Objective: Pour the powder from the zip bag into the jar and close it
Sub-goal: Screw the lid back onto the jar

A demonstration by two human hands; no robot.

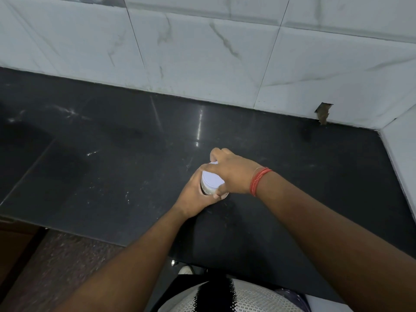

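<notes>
Big dark countertop (pixel 112 143) all around, and just under the right hand (pixel 234 174) sits the jar (pixel 208 191), with the left hand (pixel 198 197) wrapped round its side. Right fingers curl over the white lid (pixel 212 179), looks like the closing twist. If it goes on crooked, powder could leak; zip bag isn't in view.

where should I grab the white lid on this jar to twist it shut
Grip the white lid by its round rim, from above, as the right hand does. It lies flat on the upright jar, whose side the left hand holds.
</notes>
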